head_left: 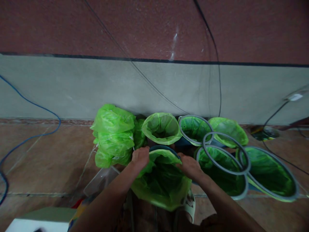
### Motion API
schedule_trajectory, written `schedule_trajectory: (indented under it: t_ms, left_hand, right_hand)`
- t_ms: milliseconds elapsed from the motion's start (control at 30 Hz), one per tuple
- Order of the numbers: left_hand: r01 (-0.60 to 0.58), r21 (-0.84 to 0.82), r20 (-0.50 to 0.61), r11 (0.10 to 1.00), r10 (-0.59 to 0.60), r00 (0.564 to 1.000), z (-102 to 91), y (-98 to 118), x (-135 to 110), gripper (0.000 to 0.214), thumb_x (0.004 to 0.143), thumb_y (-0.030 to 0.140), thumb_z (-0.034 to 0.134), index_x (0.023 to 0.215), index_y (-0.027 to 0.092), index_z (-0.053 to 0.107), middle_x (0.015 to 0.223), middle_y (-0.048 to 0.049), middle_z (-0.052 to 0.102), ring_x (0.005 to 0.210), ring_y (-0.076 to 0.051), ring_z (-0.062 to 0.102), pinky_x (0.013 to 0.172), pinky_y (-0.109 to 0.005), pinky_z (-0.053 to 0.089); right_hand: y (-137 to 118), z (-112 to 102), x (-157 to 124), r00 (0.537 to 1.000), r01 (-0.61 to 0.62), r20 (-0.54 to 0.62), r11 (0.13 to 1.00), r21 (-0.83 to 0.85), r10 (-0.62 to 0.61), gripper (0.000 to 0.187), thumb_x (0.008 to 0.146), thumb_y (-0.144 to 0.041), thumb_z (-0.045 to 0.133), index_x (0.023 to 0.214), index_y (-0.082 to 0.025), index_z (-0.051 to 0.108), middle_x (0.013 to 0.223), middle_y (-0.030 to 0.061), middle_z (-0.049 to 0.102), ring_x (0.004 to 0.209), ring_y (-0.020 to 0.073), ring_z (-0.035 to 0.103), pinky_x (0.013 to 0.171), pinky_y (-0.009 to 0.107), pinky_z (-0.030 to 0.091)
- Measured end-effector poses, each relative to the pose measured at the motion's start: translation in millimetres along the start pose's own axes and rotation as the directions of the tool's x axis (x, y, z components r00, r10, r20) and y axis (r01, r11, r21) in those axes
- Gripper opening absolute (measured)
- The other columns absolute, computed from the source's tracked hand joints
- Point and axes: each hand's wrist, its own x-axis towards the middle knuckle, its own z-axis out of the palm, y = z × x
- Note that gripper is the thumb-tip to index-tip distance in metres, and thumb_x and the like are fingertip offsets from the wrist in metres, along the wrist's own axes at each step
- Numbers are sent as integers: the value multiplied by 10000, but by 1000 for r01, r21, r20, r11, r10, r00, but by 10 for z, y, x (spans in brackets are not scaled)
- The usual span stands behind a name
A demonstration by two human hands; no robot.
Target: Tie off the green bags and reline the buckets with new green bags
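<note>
Both my hands reach forward onto a small blue bin [164, 148] lined with a green plastic bag [161, 180]. My left hand [140, 158] grips the bag at the bin's left rim, fingers curled over it. My right hand [189, 166] holds the bag at the right rim, fingers closed on the plastic. The bag hangs loose over the near side of the bin toward me.
Several more green-lined bins stand to the right, some with grey rings [225, 153] on their rims. A stack of folded green bags [112, 135] lies to the left. A wall runs behind, with a blue cable [31, 137] and black cables [218, 87]. A clear container [101, 180] sits near left.
</note>
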Motion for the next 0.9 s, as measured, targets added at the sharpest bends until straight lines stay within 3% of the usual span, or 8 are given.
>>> schedule_trajectory:
  t_ms: [100,233,400,467,533,633,700,900]
  left_hand:
    - [11,18,10,1000,-12,1000,-2,-32,4,356,837,77,405,1127,140,601,1031,-163,691,979,-302,657,812,-408,507]
    - [29,26,-23,999,-29,999,14,-30,0,408,796,142,540,1204,143,551,1167,-162,632,1088,-317,596,924,-471,452]
    - [-277,-70,-231,958,255,939,45,87,1,863,708,318,710,1457,263,285,1528,-118,298,1352,-331,335,1089,-579,257]
    - [-375,-107,-273,921,336,901,31,134,6,802,743,348,681,1449,281,306,1506,-91,347,1349,-299,337,1102,-562,240]
    - [-421,-117,-280,899,377,883,6,161,16,593,795,340,629,1356,266,453,1392,-84,495,1288,-274,409,1106,-542,232]
    - [-383,-79,-215,920,359,908,-15,157,45,214,868,270,513,1013,216,660,1041,-73,681,1075,-240,554,1090,-525,241]
    - [-330,-44,-192,943,316,929,-5,133,71,204,884,230,464,872,199,665,911,-62,694,967,-222,594,1066,-515,267]
    - [-186,-32,-193,982,177,965,123,62,176,203,901,237,433,916,182,628,962,-78,690,902,-197,640,934,-374,418]
  right_hand:
    - [-25,70,35,998,20,63,999,-43,-17,223,818,-194,526,990,-136,657,978,158,707,953,274,658,760,323,428]
    - [-80,25,17,995,90,-36,995,31,-89,222,863,-221,459,854,-155,671,864,114,706,840,221,649,725,291,393]
    - [-163,-64,-23,954,298,-98,931,209,-283,224,853,-248,475,723,-188,648,779,33,648,762,156,586,699,249,363]
    - [-178,-75,-33,938,347,-98,907,240,-333,220,843,-227,473,706,-187,640,771,26,627,755,151,574,703,248,364]
    - [-181,-91,-42,931,366,-102,888,278,-351,213,842,-216,466,738,-187,651,794,28,627,773,154,577,724,249,376]
    - [-162,-125,-57,950,313,-102,898,311,-296,208,839,-221,473,846,-184,678,858,44,651,825,169,592,763,257,396]
    - [-126,-131,-60,966,260,-85,916,307,-246,221,831,-215,483,912,-182,686,915,57,669,862,177,603,789,262,403]
    - [84,40,39,996,93,-8,988,126,-93,173,771,-183,514,776,-152,685,787,90,678,794,215,608,741,307,403]
